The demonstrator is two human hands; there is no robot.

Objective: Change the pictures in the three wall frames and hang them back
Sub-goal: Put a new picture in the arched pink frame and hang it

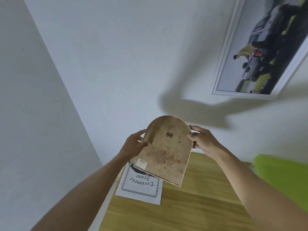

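Observation:
I hold an arch-topped frame (165, 150) up in front of the white wall, its stained brown backing board facing me, with a small metal hanger near the top and a sticker at the lower left. My left hand (133, 144) grips its left edge, thumb on the back. My right hand (202, 139) grips the right edge near the arch. A white rectangular frame (221, 67) holding a photo of cars and a person hangs on the wall at the upper right. A printed "Document Frame" sheet (141, 185) lies on the table below the arched frame.
A wooden table (191, 205) stands against the wall below my arms. A bright green surface (283, 177) borders it on the right. A wall corner runs down the left side. The frame's shadow falls on the wall above my hands.

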